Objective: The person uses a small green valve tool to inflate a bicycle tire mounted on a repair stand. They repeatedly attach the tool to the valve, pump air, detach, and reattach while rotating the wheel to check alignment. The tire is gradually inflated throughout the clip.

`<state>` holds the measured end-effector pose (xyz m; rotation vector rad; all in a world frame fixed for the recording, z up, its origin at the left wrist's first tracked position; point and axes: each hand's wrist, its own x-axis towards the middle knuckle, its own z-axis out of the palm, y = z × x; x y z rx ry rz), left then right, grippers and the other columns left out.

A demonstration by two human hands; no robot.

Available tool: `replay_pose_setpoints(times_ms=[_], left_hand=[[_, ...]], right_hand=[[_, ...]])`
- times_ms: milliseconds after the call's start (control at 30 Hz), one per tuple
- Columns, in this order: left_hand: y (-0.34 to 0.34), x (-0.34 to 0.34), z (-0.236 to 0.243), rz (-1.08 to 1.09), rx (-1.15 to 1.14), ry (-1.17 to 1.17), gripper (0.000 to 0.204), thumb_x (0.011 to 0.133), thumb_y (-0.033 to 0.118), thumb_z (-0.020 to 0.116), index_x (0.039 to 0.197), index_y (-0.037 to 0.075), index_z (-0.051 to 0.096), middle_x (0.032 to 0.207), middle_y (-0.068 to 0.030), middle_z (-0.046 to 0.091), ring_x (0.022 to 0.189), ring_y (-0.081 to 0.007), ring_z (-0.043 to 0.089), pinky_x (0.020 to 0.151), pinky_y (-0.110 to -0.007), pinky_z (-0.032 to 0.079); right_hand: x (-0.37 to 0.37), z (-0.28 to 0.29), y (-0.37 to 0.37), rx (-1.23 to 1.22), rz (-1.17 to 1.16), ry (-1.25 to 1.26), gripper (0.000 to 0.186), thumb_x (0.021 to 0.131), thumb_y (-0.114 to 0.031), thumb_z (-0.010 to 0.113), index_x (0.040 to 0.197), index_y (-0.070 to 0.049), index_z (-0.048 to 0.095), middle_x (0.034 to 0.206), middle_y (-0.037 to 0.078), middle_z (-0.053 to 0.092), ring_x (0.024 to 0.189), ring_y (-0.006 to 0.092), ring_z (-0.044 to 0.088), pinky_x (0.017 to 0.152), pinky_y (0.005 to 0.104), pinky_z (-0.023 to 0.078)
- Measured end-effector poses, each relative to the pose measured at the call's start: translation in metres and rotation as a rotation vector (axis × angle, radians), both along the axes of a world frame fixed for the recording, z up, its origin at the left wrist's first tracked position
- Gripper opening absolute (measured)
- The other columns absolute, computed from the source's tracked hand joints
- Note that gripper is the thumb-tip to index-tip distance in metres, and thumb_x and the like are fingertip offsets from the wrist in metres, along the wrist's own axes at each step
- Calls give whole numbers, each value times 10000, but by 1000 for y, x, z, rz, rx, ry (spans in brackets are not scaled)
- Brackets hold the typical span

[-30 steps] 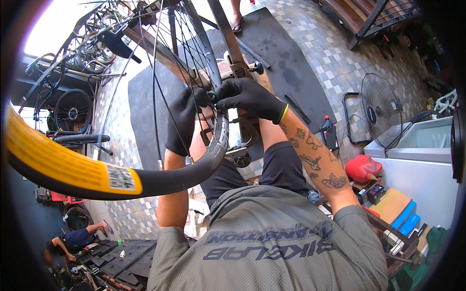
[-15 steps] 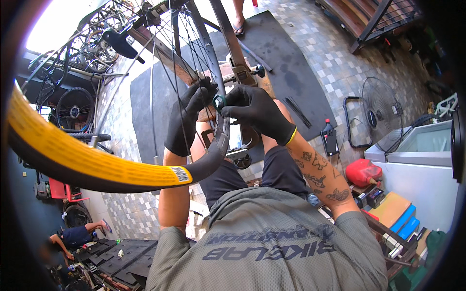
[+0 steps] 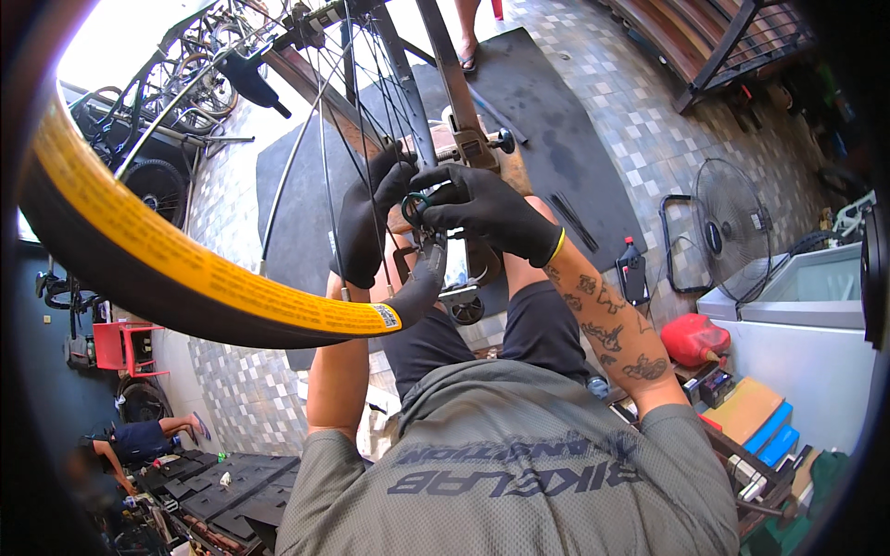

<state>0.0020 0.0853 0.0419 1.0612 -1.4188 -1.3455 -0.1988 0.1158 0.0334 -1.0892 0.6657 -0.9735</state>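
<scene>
A bicycle wheel with a black rim (image 3: 306, 336) and a yellow printed band (image 3: 232, 283) stands upright in a truing stand (image 3: 473, 148), in front of my lap. Both hands wear black gloves. Between the thumb and fingers of my right hand (image 3: 496, 208) is a small dark green ring-shaped spoke wrench (image 3: 414, 206), close against the rim. My left hand (image 3: 363, 218) is on the other side of the wheel, behind the spokes (image 3: 331, 185). Its fingers are curled near the rim and the wrench; what they grip is partly hidden.
A dark mat (image 3: 565, 139) lies under the stand on the tiled floor. To the right stand a fan (image 3: 732, 227), a red container (image 3: 695, 341) and a white chest (image 3: 807, 361). Another person's foot (image 3: 468, 57) shows ahead; someone else (image 3: 139, 445) is at the lower left.
The wheel has turned a little, its yellow band's end shifting right and up. My right fingers have changed their hold on the ring wrench, which stays by the rim. The view has shifted slightly.
</scene>
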Motion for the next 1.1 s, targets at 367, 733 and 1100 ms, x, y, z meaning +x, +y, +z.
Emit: replay_pose_setpoints(times_ms=[367, 733, 1100], left_hand=[[22, 25, -2, -193, 63, -39, 284, 1025, 222, 634, 1226, 21, 644, 914, 2, 638, 794, -58, 549, 706, -230, 443], [-8, 25, -33, -160, -231, -316, 228, 903, 207, 773, 972, 5, 694, 815, -51, 645, 772, -154, 589, 699, -310, 480], [-2, 19, 11, -303, -266, -133, 259, 992, 237, 711, 1035, -16, 671, 899, -34, 695, 798, -120, 630, 738, -322, 529]], right_hand=[[18, -29, -8, -22, -5, -62, 249, 934, -76, 701, 1135, 5, 577, 999, 60, 673, 909, 100, 647, 791, 264, 532], [-10, 20, 9, -17, 50, 187, 380, 945, -103, 671, 1294, 16, 579, 1062, 9, 664, 965, 73, 596, 854, 257, 505], [7, 10, 8, 72, 8, 92, 250, 947, -82, 659, 1183, -9, 621, 1027, -18, 648, 893, 50, 588, 801, 231, 492]])
